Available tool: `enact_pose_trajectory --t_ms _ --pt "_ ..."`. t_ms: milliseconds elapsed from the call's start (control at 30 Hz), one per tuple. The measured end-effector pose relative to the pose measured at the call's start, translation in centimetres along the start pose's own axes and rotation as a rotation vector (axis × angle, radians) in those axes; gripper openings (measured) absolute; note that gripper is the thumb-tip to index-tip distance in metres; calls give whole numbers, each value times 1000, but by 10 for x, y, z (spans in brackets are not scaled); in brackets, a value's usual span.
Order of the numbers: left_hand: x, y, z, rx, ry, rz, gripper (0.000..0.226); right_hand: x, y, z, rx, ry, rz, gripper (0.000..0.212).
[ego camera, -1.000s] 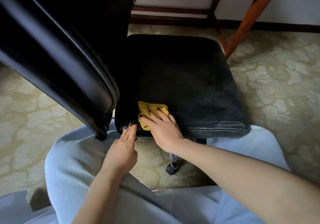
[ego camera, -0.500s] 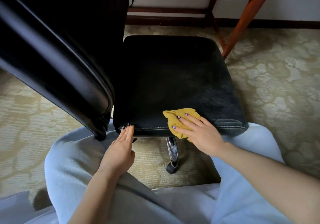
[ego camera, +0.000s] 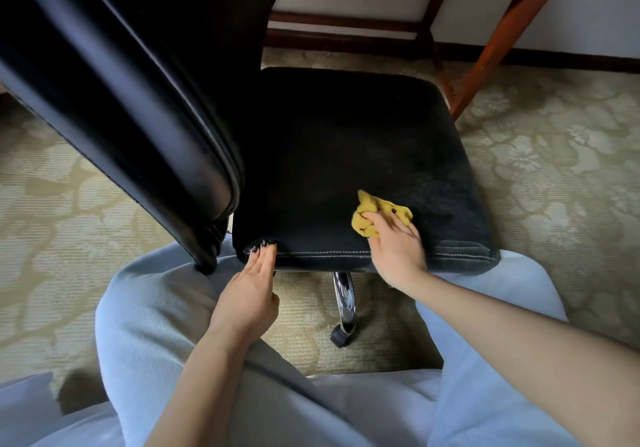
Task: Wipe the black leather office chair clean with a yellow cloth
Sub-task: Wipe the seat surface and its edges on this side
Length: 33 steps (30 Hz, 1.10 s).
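The left hand (ego camera: 254, 284) lays straight fingers on the near left corner of the chair seat (ego camera: 346, 142) while the right hand (ego camera: 396, 246), fingers spread nearly flat, presses the yellow cloth (ego camera: 377, 213), which has swept rightward along the near edge, leaving the far half probably unwiped.

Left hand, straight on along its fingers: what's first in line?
The seat. The left hand has its fingertips at the seat's near corner, seemingly touching; nothing lies between.

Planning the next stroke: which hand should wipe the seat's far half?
Right: the right hand presses the yellow cloth on the seat; the left hand holds nothing, fingertips touching the near corner.
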State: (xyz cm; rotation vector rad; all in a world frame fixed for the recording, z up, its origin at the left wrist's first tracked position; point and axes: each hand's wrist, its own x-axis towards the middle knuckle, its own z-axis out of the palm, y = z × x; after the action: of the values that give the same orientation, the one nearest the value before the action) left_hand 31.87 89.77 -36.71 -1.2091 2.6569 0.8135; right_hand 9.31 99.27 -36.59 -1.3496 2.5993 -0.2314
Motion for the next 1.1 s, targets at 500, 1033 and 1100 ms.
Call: enact_pose_trajectory --t_ms 500,1033,1100 --pt "2 -5 4 -7 1 17 75 65 -88 10 -268 -330 -514 50" --pt "2 8 -12 185 6 -18 71 66 83 -37 -251 -316 28 55" --pt "6 15 -22 272 39 -13 67 63 95 -38 -203 -305 133 53"
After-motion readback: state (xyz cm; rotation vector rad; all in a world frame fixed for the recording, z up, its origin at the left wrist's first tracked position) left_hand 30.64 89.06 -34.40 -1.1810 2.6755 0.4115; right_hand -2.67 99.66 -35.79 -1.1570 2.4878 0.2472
